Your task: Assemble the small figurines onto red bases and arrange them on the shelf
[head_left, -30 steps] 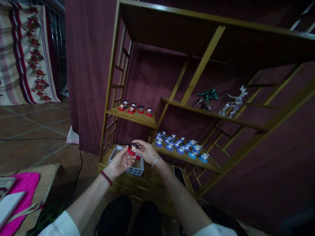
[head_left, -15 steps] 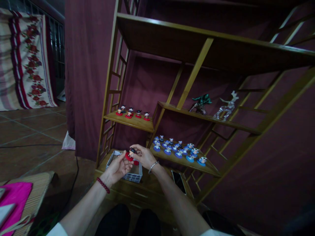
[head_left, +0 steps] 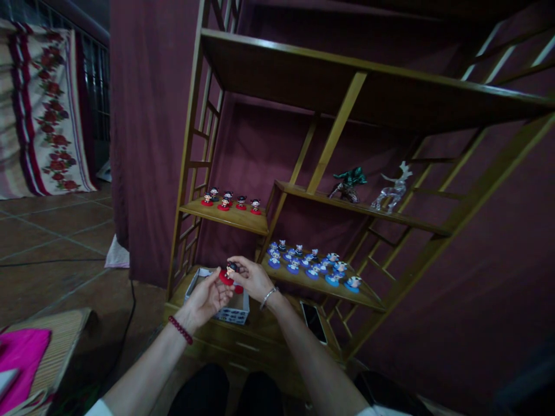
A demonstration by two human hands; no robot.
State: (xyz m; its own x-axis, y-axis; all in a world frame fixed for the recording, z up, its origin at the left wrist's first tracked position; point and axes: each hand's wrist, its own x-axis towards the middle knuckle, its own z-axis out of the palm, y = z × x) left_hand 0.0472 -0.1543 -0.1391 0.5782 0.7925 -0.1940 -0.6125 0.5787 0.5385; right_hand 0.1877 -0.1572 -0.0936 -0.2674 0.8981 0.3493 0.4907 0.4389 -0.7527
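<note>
Between my two hands is a small doll figurine (head_left: 231, 269) with black hair and a round red base. My left hand (head_left: 210, 299), with a red bead bracelet at its wrist, pinches the base from the left. My right hand (head_left: 254, 281), wearing a silver bangle, grips the figurine's upper part from the right. Below the hands a patterned cardboard box (head_left: 234, 315) stands open on the cabinet; something red shows in it, partly hidden. Similar red-based figurines (head_left: 224, 203) stand on the small left shelf (head_left: 234, 218).
On the lower right shelf (head_left: 368, 297) are several blue- and purple-based figurines (head_left: 313, 271). A green sculpture (head_left: 349, 184) and a clear deer ornament (head_left: 392, 189) occupy the shelf above. A phone (head_left: 314, 322) lies right of the box. A woven mat (head_left: 65, 341) is at lower left.
The view has shifted slightly, so the shelves appear a little further left. Both hands keep hold of the figurine over the box, almost unmoved.
</note>
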